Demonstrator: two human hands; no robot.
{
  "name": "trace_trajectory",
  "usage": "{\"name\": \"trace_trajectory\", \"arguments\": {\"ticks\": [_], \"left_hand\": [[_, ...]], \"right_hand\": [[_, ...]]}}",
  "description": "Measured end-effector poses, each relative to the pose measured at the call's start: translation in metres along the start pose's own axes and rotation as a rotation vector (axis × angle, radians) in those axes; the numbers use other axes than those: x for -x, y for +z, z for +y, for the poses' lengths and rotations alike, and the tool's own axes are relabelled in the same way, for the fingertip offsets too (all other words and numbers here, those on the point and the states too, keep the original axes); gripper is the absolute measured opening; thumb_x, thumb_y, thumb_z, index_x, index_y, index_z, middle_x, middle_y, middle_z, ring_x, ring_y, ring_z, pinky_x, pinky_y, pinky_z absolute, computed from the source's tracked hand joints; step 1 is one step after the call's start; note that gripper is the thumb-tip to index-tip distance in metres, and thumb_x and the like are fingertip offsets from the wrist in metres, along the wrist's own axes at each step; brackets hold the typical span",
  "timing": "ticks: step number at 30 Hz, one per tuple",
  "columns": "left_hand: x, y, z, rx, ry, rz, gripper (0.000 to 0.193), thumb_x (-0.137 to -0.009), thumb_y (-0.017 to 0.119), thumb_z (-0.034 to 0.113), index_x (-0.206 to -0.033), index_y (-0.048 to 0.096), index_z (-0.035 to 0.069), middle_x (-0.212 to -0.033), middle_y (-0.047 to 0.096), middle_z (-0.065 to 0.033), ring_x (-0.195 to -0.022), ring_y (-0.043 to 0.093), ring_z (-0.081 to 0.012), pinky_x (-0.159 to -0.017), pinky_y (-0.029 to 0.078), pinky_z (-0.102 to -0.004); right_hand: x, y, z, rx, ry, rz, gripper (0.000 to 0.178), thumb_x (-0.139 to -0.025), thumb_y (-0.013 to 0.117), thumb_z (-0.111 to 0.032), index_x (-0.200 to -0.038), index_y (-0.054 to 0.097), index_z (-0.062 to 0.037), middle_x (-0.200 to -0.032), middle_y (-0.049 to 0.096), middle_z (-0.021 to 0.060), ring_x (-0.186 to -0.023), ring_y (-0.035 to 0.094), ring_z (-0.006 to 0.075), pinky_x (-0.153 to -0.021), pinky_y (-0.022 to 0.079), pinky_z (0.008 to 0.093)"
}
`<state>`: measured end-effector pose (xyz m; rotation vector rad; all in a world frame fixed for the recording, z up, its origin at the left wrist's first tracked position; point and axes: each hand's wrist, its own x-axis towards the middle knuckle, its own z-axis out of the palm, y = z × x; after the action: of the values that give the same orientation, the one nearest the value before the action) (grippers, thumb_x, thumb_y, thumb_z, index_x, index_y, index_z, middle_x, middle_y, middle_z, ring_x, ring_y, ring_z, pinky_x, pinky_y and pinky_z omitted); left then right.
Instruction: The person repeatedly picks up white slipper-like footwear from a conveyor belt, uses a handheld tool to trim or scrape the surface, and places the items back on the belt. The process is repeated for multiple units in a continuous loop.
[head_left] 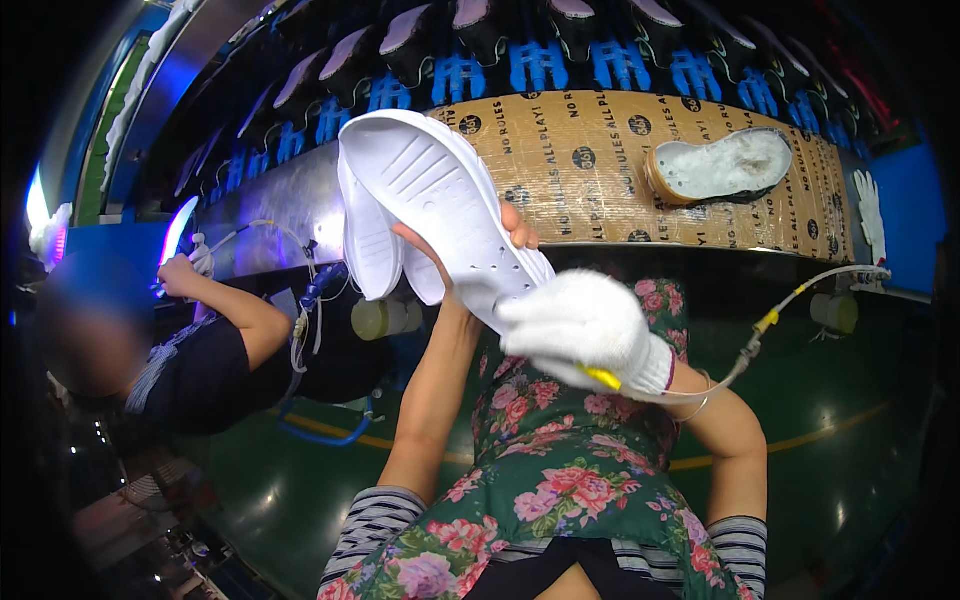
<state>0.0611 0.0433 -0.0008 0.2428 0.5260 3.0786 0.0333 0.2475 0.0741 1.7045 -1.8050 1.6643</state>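
White soles (430,200) block the cardboard-covered belt (600,170).

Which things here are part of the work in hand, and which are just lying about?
In hand:
left hand gripping white shoe soles
gloved right hand with a yellow-tipped tool on a thin hose

Lying about:
fleece-lined sole on the conveyor belt
blue racks
co-worker's hand

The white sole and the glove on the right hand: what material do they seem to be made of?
The white sole looks like moulded foam or soft rubber: matt, smooth, with pressed grooves and small holes. The glove on the right hand seems knitted cotton: a fuzzy white weave with a ribbed cuff. Neither material is certain.
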Motion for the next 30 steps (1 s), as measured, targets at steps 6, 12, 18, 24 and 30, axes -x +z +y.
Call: {"name": "trace_trajectory", "arguments": {"ticks": [6, 12, 18, 24, 30], "left_hand": [[-0.015, -0.005, 0.01, 0.059, -0.037, -0.075, 0.133, -0.061, 0.037, 0.113, -0.134, 0.059, 0.004, -0.1, 0.067, -0.0198, -0.087, 0.06, -0.0308, -0.086, 0.05, -0.0441], [-0.026, -0.004, 0.017, 0.05, -0.072, -0.107, 0.135, -0.061, 0.04, 0.112, -0.144, 0.053, 0.006, -0.099, 0.066, -0.0261, -0.082, 0.066, -0.0365, -0.075, 0.052, -0.0497], [-0.034, -0.002, 0.028, -0.054, -0.229, -0.194, 0.136, -0.063, 0.043, 0.11, -0.148, 0.05, 0.004, -0.104, 0.067, -0.0289, -0.081, 0.069, -0.0383, -0.071, 0.058, -0.0497], [-0.047, -0.001, 0.032, -0.058, -0.423, -0.259, 0.132, -0.068, 0.054, 0.103, -0.15, 0.048, 0.0, -0.113, 0.068, -0.0314, -0.092, 0.075, -0.0403, -0.075, 0.064, -0.0519], [-0.046, -0.01, 0.037, -0.189, -0.665, -0.109, 0.119, -0.075, 0.066, 0.089, -0.149, 0.051, -0.004, -0.118, 0.069, -0.033, -0.095, 0.076, -0.0442, -0.075, 0.067, -0.0552]], "right_hand": [[0.011, 0.014, -0.009, -0.101, 0.016, -0.089, 0.03, -0.076, 0.083, -0.011, -0.105, 0.079, -0.0128, -0.114, 0.078, 0.0113, -0.094, 0.076, 0.028, -0.075, 0.061, 0.04], [0.011, 0.01, -0.008, 0.091, 0.051, -0.082, 0.036, -0.071, 0.087, -0.01, -0.106, 0.079, -0.0149, -0.112, 0.078, 0.0101, -0.09, 0.076, 0.0294, -0.074, 0.061, 0.0406], [0.005, 0.0, -0.008, -0.08, 0.086, -0.097, 0.039, -0.068, 0.086, -0.007, -0.106, 0.078, -0.0133, -0.113, 0.077, 0.0113, -0.09, 0.075, 0.0316, -0.075, 0.06, 0.0407], [0.017, 0.021, -0.013, 0.136, 0.068, -0.146, 0.028, -0.079, 0.08, -0.012, -0.106, 0.077, -0.0128, -0.113, 0.076, 0.0061, -0.091, 0.072, 0.0261, -0.076, 0.06, 0.0402], [0.013, 0.008, -0.005, -0.002, 0.103, -0.092, 0.037, -0.071, 0.084, -0.006, -0.107, 0.078, -0.0118, -0.117, 0.077, 0.0099, -0.092, 0.075, 0.0298, -0.076, 0.06, 0.0418]]}}
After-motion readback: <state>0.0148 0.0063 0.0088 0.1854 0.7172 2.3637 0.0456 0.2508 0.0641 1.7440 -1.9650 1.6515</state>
